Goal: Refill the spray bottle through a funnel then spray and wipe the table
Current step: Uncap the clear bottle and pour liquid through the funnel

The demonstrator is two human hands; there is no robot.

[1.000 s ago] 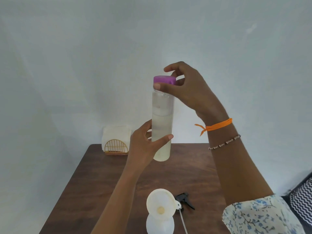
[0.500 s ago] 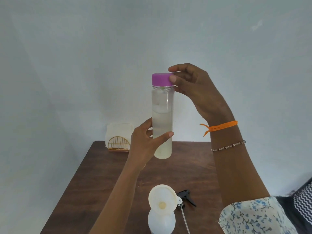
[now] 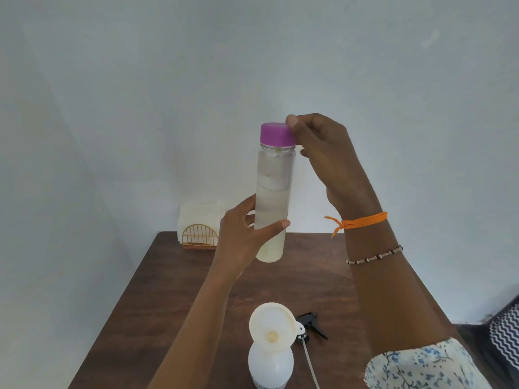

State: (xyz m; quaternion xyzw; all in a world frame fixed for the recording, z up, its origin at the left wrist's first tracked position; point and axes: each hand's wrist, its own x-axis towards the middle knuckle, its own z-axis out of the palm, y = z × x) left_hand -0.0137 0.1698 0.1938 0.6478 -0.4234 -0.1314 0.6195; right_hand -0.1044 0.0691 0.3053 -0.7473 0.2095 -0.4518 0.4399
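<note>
Uncapping looks to be the step in hand: the left hand [image 3: 241,237] grips the tall clear bottle of cloudy liquid [image 3: 273,197] upright above the dark wooden table [image 3: 174,290], while the right hand [image 3: 323,153] pinches its purple screw cap [image 3: 276,135]. Next, I judge, the cap must come off before tipping over the white plastic funnel [image 3: 271,327] seated in the white spray bottle [image 3: 270,366]. Nearby lie the black trigger sprayer head [image 3: 310,325] and a napkin holder [image 3: 200,227]; nothing blocks the pour.
</note>
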